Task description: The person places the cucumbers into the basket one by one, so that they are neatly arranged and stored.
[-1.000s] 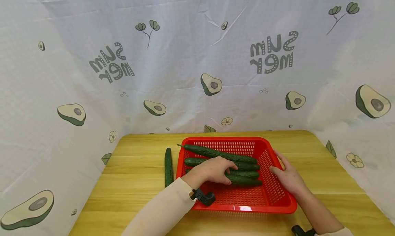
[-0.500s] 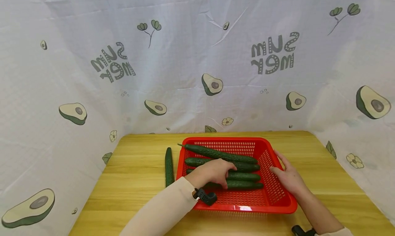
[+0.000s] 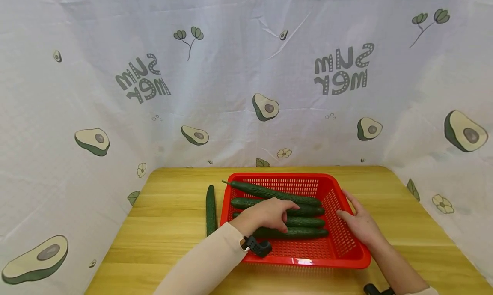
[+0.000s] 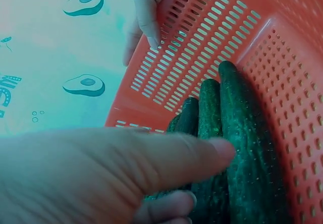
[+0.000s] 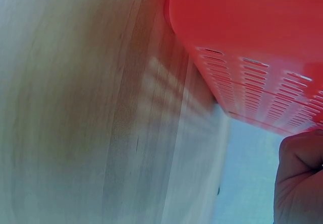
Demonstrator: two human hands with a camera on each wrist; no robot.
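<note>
A red plastic basket (image 3: 304, 262) holds several dark green cucumbers (image 3: 304, 232) lying side by side. My left hand (image 3: 267, 213) is over the near cucumbers, its index finger reaching out to the right. In the left wrist view the thumb of that left hand (image 4: 126, 158) lies straight, its tip overlapping the nearest cucumber (image 4: 247, 148), with nothing gripped. My right hand (image 3: 362, 224) holds the basket's right rim, thumb on the inner side and fingers outside. The right wrist view shows part of the right hand (image 5: 303, 178) at the rim.
Left of the basket another cucumber (image 3: 210, 209) lies lengthwise on the wooden table (image 3: 165, 235). A white cloth (image 3: 223, 81) printed with avocados hangs behind and along both sides of the table.
The nearest cucumber shifted slightly toward me, away from the one behind it, which now shows more. My left hand came off it, its index finger straightening. The right hand stayed on the rim.
</note>
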